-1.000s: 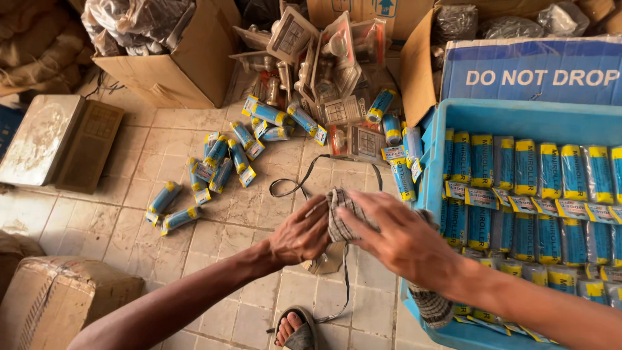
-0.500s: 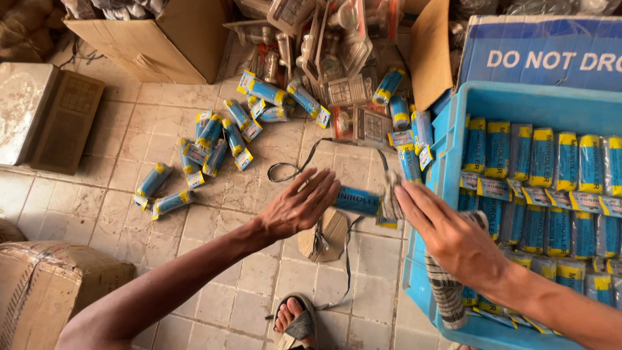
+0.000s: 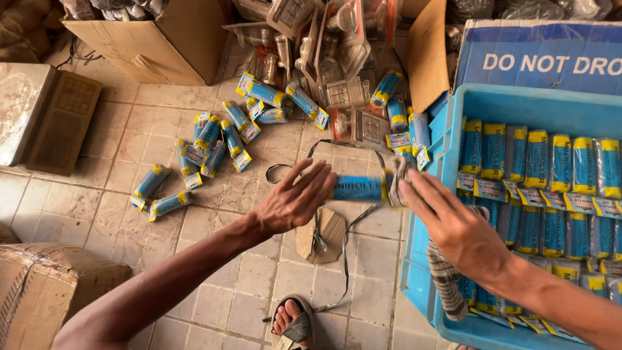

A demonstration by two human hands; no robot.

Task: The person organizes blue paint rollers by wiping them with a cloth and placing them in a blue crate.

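Hands have risen since 0.5 s ago: left hand (image 3: pixel 295 201) and right hand (image 3: pixel 453 223), both spread, flank packet (image 3: pixel 358 188) beside crate (image 3: pixel 447 139).

Two hands are in view, the left hand (image 3: pixel 295 201) and the right hand (image 3: pixel 453 223), with one blue pack (image 3: pixel 358 188) between them. About twenty loose packs (image 3: pixel 208 139) lie on the floor at 11 o'clock. One blue crate (image 3: pixel 424 285) at 3 o'clock has too many packs to count. Three cardboard boxes (image 3: pixel 172 39) and one sandalled foot (image 3: pixel 293 321) at 6 o'clock.
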